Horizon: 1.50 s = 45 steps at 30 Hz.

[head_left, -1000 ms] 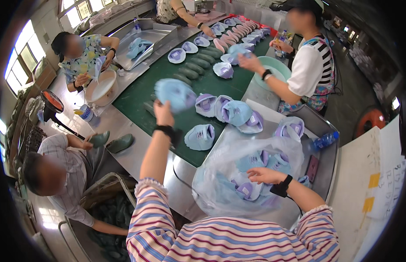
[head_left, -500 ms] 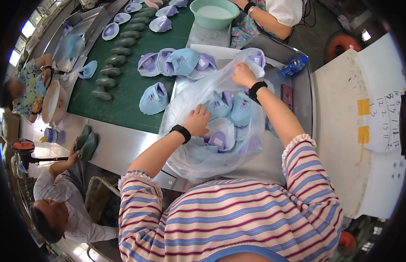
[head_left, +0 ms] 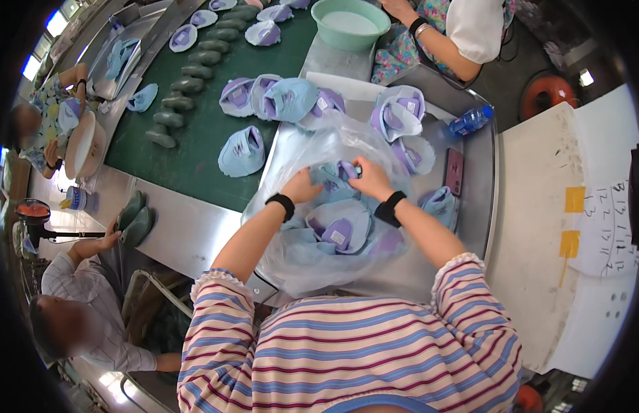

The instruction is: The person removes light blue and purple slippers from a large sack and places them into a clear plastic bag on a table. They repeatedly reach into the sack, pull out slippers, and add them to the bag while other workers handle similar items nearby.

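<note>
A clear plastic bag [head_left: 285,258] lies spread in front of me, with several light blue shoe uppers with purple lining inside. One purple-lined upper [head_left: 339,224] rests near the bag's middle, its pale inside showing. At the bag's opening, my right hand [head_left: 372,180] pinches the purple edge of a blue shoe upper [head_left: 328,172]. My left hand [head_left: 301,186] is curled at that upper's left side, its fingertips partly hidden. Beyond the bag sits a row of blue uppers [head_left: 290,100], and more uppers [head_left: 398,113] are stacked to the right.
Dark green shoe lasts [head_left: 189,85] line the green tabletop [head_left: 206,162]. A green basin [head_left: 350,27] stands at the far side. To the right are a blue bottle [head_left: 471,121] and a phone [head_left: 454,172]. Co-workers sit left and far; one holds lasts [head_left: 136,220].
My right hand has let go of the bag's rim, come down into the opening and taken hold of an upper. The bag's raised side has dropped, uncovering uppers at right. My left hand has curled.
</note>
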Each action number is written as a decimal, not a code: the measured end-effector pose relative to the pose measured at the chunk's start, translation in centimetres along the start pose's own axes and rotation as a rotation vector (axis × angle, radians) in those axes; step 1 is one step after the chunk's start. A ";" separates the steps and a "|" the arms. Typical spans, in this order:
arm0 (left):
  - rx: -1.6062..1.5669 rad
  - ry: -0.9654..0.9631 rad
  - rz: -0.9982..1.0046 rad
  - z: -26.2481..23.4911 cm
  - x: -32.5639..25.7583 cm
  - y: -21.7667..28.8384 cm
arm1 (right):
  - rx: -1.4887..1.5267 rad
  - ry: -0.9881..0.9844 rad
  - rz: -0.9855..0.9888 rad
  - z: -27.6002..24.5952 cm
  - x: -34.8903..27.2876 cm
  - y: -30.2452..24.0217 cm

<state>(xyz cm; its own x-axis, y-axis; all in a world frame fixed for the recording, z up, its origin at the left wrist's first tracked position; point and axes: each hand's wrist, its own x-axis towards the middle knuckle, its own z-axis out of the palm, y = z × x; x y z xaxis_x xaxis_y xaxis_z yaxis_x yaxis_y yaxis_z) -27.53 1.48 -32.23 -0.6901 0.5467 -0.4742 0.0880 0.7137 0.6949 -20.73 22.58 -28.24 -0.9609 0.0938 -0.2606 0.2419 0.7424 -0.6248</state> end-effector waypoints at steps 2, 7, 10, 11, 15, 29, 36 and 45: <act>-0.327 -0.159 -0.127 -2.0 -1.8 1.2 | 0.165 -0.140 0.056 -2.6 -0.9 -2.6; -0.472 -0.251 -0.010 -4.9 -6.0 3.4 | 0.735 -0.226 0.242 -4.1 -0.8 -0.7; -0.086 -0.041 0.164 -7.5 -8.6 3.7 | -0.414 -0.269 -0.060 -4.2 -0.7 2.8; -0.073 -0.008 0.222 -8.5 -9.9 4.0 | -0.466 -0.215 -0.047 -3.9 -0.8 4.0; -0.399 0.205 0.324 -11.6 -13.7 4.6 | -0.565 -0.255 -0.091 -3.9 -0.6 5.2; -0.315 0.332 0.402 -8.3 -16.3 1.1 | 0.553 -0.222 0.278 -8.2 -5.2 -0.9; 0.035 0.355 0.278 -7.1 -14.8 6.1 | 0.669 0.122 -0.091 -5.9 -7.8 -3.4; -0.382 0.419 0.384 -6.2 -17.7 5.8 | 0.600 -0.006 -0.402 -3.3 -10.0 -8.6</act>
<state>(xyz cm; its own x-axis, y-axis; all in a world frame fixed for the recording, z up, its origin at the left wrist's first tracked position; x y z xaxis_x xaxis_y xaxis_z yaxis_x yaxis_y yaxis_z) -19.29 -6.77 -16.44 -0.8874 0.4593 0.0395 0.1751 0.2564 0.9506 -13.65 17.45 -17.84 -0.9908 -0.1149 0.0718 -0.0964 0.2263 -0.9693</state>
